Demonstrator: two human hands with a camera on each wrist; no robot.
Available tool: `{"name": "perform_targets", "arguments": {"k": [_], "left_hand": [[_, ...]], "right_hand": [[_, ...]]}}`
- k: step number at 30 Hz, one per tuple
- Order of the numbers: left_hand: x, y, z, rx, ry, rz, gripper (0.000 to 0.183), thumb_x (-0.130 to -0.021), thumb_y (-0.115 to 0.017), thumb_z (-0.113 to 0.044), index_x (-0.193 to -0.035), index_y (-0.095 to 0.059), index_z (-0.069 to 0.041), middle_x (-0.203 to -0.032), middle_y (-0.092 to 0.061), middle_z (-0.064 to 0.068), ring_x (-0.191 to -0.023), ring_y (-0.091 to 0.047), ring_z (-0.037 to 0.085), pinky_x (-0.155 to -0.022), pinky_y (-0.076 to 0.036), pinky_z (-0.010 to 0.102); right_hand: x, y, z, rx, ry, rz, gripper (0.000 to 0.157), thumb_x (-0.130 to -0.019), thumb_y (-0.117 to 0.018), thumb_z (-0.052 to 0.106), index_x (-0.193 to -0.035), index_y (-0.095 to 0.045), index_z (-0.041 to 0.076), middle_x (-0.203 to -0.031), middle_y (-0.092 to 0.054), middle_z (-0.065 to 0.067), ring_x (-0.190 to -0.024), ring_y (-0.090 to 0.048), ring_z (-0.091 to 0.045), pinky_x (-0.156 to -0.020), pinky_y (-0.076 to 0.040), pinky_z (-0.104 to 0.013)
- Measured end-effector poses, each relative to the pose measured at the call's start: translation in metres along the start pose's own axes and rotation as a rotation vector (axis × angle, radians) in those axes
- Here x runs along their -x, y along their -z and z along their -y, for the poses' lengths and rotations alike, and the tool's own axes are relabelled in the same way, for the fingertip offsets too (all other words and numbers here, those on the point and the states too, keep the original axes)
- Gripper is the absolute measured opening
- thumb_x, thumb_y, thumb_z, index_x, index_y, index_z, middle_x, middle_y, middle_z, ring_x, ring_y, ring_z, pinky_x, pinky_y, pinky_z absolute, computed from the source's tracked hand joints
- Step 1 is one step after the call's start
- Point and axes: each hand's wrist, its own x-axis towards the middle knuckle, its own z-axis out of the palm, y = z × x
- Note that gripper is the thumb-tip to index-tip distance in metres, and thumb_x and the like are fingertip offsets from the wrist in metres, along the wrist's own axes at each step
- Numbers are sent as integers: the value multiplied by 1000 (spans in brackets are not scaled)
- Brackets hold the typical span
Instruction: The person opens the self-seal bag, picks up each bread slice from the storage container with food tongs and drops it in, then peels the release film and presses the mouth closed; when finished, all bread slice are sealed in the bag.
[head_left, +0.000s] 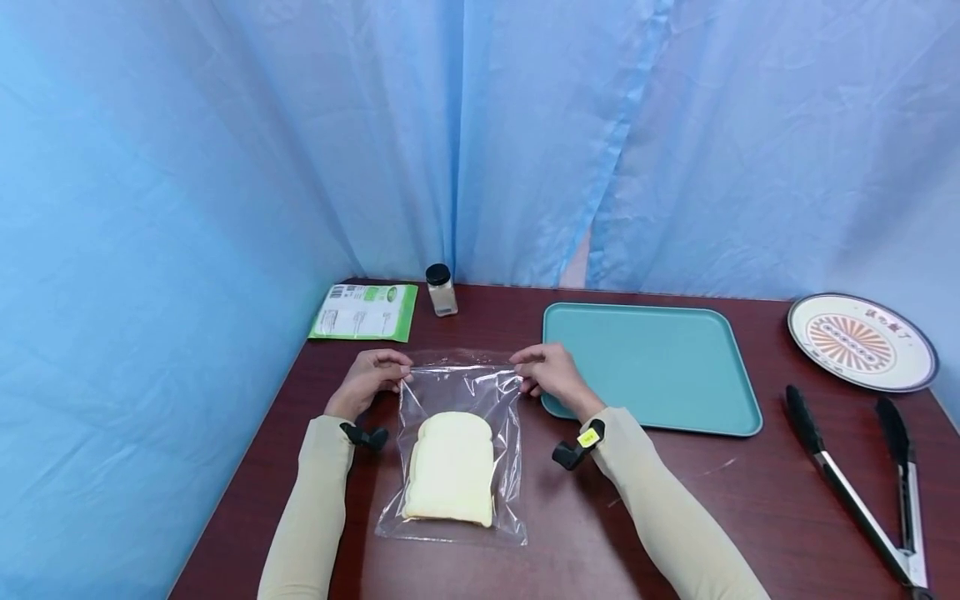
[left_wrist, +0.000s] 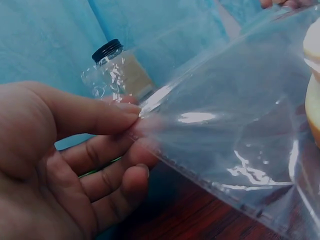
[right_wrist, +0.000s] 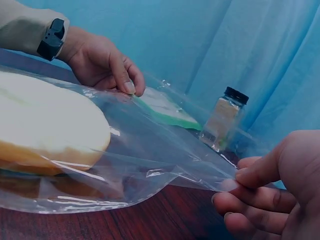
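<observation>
A clear plastic bag [head_left: 457, 387] lies on the dark red table with bread slices [head_left: 452, 467] inside it. At the bag's far left corner, my left hand [head_left: 371, 383] pinches the film between thumb and fingers. My right hand [head_left: 551, 372] pinches the far right corner in the same way. Between the two hands the bag's far edge is stretched across. In the left wrist view the thumb [left_wrist: 107, 117] presses the film against the fingers. The right wrist view has the bread [right_wrist: 50, 122] under the film, with the right hand [right_wrist: 270, 187] holding the corner.
Behind the bag are a green-and-white packet [head_left: 363, 312] and a black-capped jar [head_left: 442, 292]. A teal tray [head_left: 652, 367] lies to the right, partly behind my right wrist. Farther right are a patterned plate [head_left: 862, 342] and black-tipped tongs [head_left: 862, 500]. Blue curtains [head_left: 510, 150] enclose the table.
</observation>
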Motion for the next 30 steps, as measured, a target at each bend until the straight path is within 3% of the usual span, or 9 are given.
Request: {"name": "perform_targets", "arguments": {"k": [6, 11, 17, 23, 28, 30], "left_hand": [[1, 4, 4, 63, -26, 33, 14, -95, -63, -2, -105, -72, 0, -77, -74, -6, -66, -67, 6, -61, -55, 22], [2, 5, 5, 112, -51, 50, 17, -95, -62, 1, -104, -76, -4, -77, -75, -4, -67, -67, 6, -61, -55, 22], [2, 6, 8, 157, -60, 65, 18, -94, -61, 3, -106, -74, 0, -78, -76, -3, -67, -68, 6, -61, -54, 21], [0, 6, 11, 162, -73, 71, 18, -94, -59, 6, -108, -70, 13, -79, -77, -2, -65, -67, 7, -62, -55, 21], [1, 6, 11, 176, -75, 67, 17, -94, -57, 9, -102, -73, 9, -78, -76, -2, -64, -67, 7, -62, -56, 21], [2, 5, 8, 178, -69, 68, 18, -94, -56, 10, -104, -70, 15, -79, -75, -2, -64, -67, 7, -63, -56, 22]], "right_hand": [[0, 0, -2, -45, -2, -10, 29, -90, -64, 0, -117, -72, -2, -60, -64, 5, -52, -63, -7, -48, -48, -21], [0, 1, -5, -65, 11, -10, 30, -90, -63, 0, -118, -71, -3, -62, -65, 6, -53, -63, -6, -49, -47, -20], [2, 1, -4, -85, 21, -9, 28, -90, -64, 1, -116, -72, -5, -62, -66, 7, -53, -62, -6, -49, -46, -20], [3, 1, -4, -90, 28, -10, 24, -88, -62, -3, -109, -73, -8, -60, -66, 7, -53, -61, -6, -49, -46, -20], [2, 1, -5, -74, 39, -1, 23, -89, -61, -2, -108, -73, -8, -59, -65, 6, -54, -61, -6, -49, -46, -21], [2, 1, -5, -64, 40, 3, 22, -90, -61, -2, -108, -73, -7, -58, -64, 6, -54, -61, -6, -49, -46, -21]]}}
